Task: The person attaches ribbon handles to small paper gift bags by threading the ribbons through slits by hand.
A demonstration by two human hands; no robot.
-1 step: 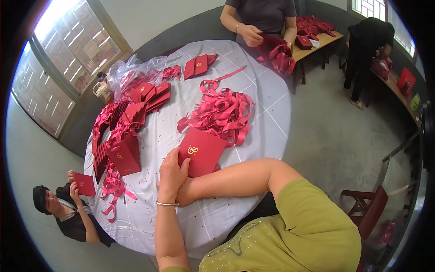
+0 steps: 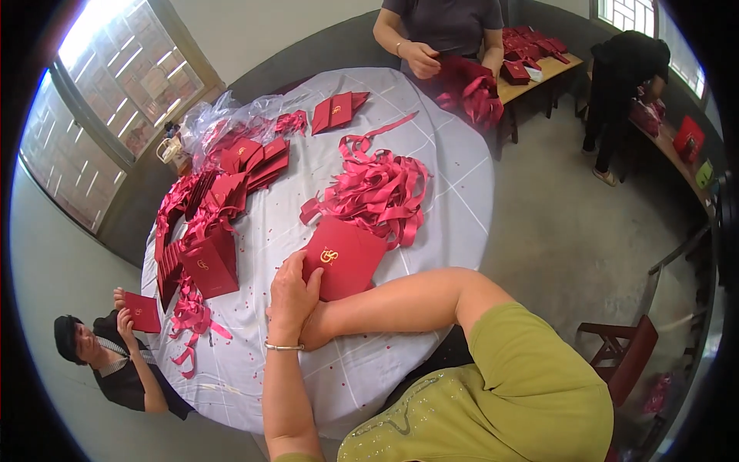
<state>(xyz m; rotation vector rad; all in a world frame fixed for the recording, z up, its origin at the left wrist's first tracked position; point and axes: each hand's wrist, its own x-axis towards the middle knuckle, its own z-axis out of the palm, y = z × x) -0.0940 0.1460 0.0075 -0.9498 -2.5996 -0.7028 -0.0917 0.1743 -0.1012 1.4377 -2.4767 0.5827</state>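
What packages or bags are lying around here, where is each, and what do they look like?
Flat red paper bag: on the round table under the left hand, gold emblem.
Upright red bag: table's left side, gold emblem.
Stacks of flat red bags: far left of table.
Pair of flat red bags: far edge.
Clear plastic wrap: crumpled, far left.
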